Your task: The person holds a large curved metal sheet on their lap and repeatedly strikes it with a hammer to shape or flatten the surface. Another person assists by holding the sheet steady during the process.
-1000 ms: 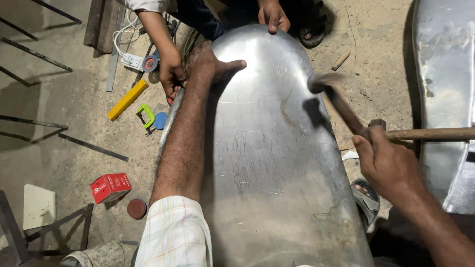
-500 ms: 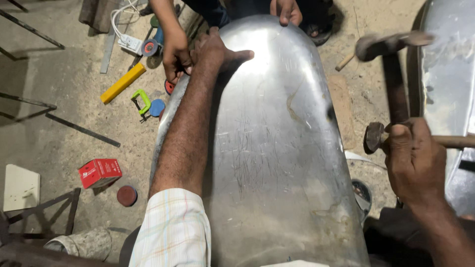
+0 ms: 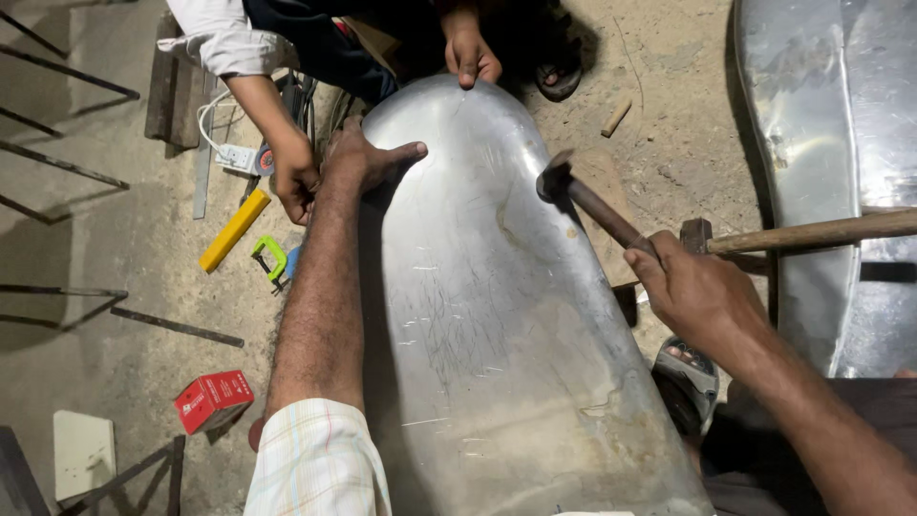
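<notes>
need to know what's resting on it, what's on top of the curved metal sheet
On the curved metal sheet: the left hand pressed flat, the hammer head held by the right hand, and another person's hand at the far edge. Underneath is hidden.

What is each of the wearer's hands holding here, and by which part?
The right hand grips a dark metal-headed hammer low on its handle. The left hand holds nothing; it presses flat on the curved grey sheet-metal panel near its far edge.

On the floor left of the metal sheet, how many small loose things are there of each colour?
Yellow: 1, the bar
Green: 1, the clamp
Red: 1, the box
White: 1, the flat tile
Total: 4
</notes>
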